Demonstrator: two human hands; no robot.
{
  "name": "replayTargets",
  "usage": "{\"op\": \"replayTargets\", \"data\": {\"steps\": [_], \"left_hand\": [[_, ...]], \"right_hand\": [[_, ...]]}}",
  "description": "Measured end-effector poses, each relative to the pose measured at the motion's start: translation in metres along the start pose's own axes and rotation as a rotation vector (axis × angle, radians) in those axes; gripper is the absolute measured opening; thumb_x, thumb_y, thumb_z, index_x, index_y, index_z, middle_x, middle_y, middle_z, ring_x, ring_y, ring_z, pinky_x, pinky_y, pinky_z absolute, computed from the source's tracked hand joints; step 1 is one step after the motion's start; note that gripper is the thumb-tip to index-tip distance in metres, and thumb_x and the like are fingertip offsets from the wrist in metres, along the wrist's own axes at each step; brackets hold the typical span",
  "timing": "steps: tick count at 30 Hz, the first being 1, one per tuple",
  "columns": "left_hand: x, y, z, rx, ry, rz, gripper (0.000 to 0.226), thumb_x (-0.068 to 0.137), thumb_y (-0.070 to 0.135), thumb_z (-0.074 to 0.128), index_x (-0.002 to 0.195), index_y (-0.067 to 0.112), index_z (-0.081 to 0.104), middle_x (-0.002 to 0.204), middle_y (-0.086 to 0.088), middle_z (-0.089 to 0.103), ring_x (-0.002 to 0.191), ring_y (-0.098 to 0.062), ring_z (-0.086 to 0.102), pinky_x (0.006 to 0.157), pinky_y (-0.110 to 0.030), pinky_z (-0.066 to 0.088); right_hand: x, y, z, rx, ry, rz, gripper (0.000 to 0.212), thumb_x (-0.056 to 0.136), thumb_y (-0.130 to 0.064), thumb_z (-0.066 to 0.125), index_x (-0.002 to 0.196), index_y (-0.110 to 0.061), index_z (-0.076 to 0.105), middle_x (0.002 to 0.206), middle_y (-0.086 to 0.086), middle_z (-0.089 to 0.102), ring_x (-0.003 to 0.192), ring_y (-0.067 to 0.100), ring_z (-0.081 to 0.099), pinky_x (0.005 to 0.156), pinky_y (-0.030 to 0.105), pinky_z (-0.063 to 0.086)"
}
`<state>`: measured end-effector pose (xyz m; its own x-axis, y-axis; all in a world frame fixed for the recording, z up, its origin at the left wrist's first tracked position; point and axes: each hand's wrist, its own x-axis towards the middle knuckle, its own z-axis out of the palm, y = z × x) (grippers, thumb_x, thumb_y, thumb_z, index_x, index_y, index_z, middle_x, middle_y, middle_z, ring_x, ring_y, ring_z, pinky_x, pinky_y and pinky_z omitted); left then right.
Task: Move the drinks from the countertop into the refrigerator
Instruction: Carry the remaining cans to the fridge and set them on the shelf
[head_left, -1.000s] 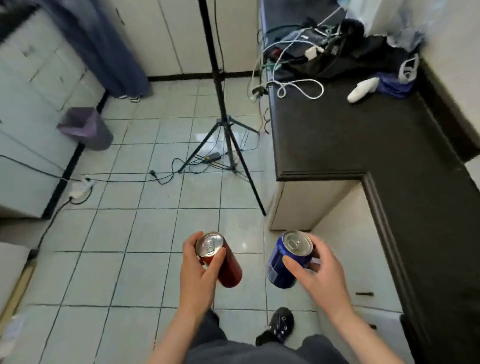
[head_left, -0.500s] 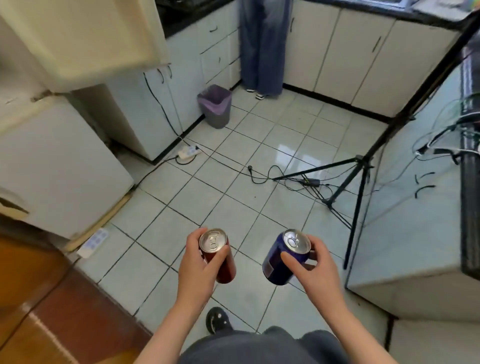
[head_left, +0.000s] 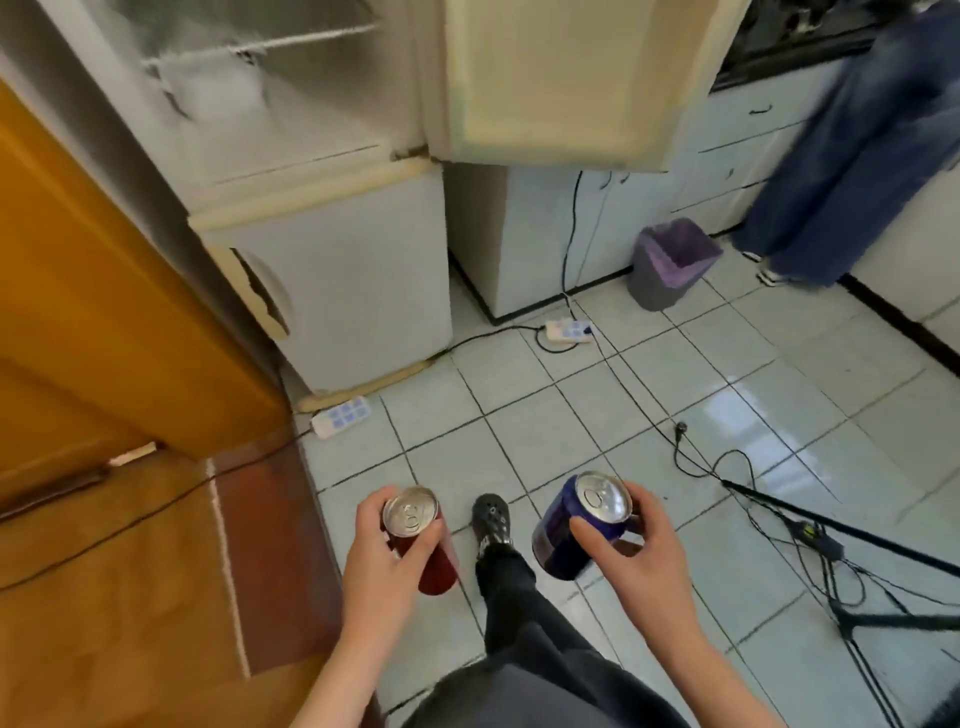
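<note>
My left hand (head_left: 379, 566) grips a red can (head_left: 422, 540) with a silver top, held low over the tiled floor. A blue can (head_left: 576, 525) sits in my right hand (head_left: 641, 556), tilted slightly left. Ahead and above stands the white refrigerator (head_left: 343, 270). Its upper compartment is open, showing a frosty interior with a wire shelf (head_left: 254, 49), and the cream upper door (head_left: 561, 78) swings out to the right. The lower door is closed.
An orange wooden door (head_left: 104, 291) stands at left beside the fridge. Power strips (head_left: 343, 415) and cables lie on the floor, and tripod legs (head_left: 852, 540) are at right. A grey bin (head_left: 670, 262) and a person in blue trousers (head_left: 831, 171) stand at the back right.
The view has swung left from the countertop to the refrigerator, which now fills the top. Both hands keep hold of their cans at the same height.
</note>
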<state>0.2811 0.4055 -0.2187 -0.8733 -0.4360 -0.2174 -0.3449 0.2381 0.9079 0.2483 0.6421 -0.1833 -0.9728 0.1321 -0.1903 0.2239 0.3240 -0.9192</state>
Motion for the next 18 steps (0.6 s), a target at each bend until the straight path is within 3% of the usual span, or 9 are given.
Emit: {"op": "replayTargets", "data": {"steps": [3, 9, 12, 18], "left_hand": [[0.052, -0.001, -0.02, -0.033, 0.109, -0.047, 0.046, 0.081, 0.03, 0.072, 0.119, 0.037, 0.045, 0.11, 0.025, 0.054, 0.102, 0.003, 0.052, 0.075, -0.018, 0.042], [0.182, 0.041, -0.073, -0.032, 0.311, -0.021, 0.044, 0.082, 0.028, 0.071, 0.112, 0.045, 0.043, 0.106, 0.033, 0.053, 0.1, 0.02, 0.047, 0.076, -0.013, 0.039], [0.239, 0.074, -0.1, -0.017, 0.398, 0.011, 0.042, 0.078, 0.044, 0.065, 0.113, 0.047, 0.042, 0.104, 0.045, 0.047, 0.103, 0.021, 0.044, 0.075, -0.006, 0.039], [0.31, 0.099, -0.128, -0.141, 0.555, -0.014, 0.058, 0.069, 0.051, 0.062, 0.122, 0.039, 0.042, 0.105, 0.04, 0.049, 0.108, 0.014, 0.046, 0.08, -0.009, 0.039]], "right_hand": [[0.064, -0.023, 0.047, -0.015, -0.107, -0.033, 0.053, 0.067, -0.03, 0.081, 0.112, -0.036, 0.053, 0.106, -0.018, 0.06, 0.091, -0.006, 0.058, 0.062, 0.014, 0.049], [0.202, -0.105, 0.152, -0.015, -0.339, -0.156, 0.047, 0.068, -0.028, 0.081, 0.101, -0.043, 0.051, 0.102, -0.019, 0.061, 0.091, -0.008, 0.057, 0.062, 0.011, 0.049], [0.257, -0.154, 0.201, -0.009, -0.418, -0.227, 0.048, 0.065, -0.034, 0.08, 0.102, -0.044, 0.051, 0.101, -0.02, 0.061, 0.091, -0.011, 0.055, 0.064, 0.017, 0.049], [0.328, -0.213, 0.288, -0.02, -0.51, -0.302, 0.056, 0.066, -0.03, 0.081, 0.115, -0.031, 0.054, 0.106, -0.018, 0.059, 0.098, -0.004, 0.056, 0.072, 0.016, 0.049]]}}
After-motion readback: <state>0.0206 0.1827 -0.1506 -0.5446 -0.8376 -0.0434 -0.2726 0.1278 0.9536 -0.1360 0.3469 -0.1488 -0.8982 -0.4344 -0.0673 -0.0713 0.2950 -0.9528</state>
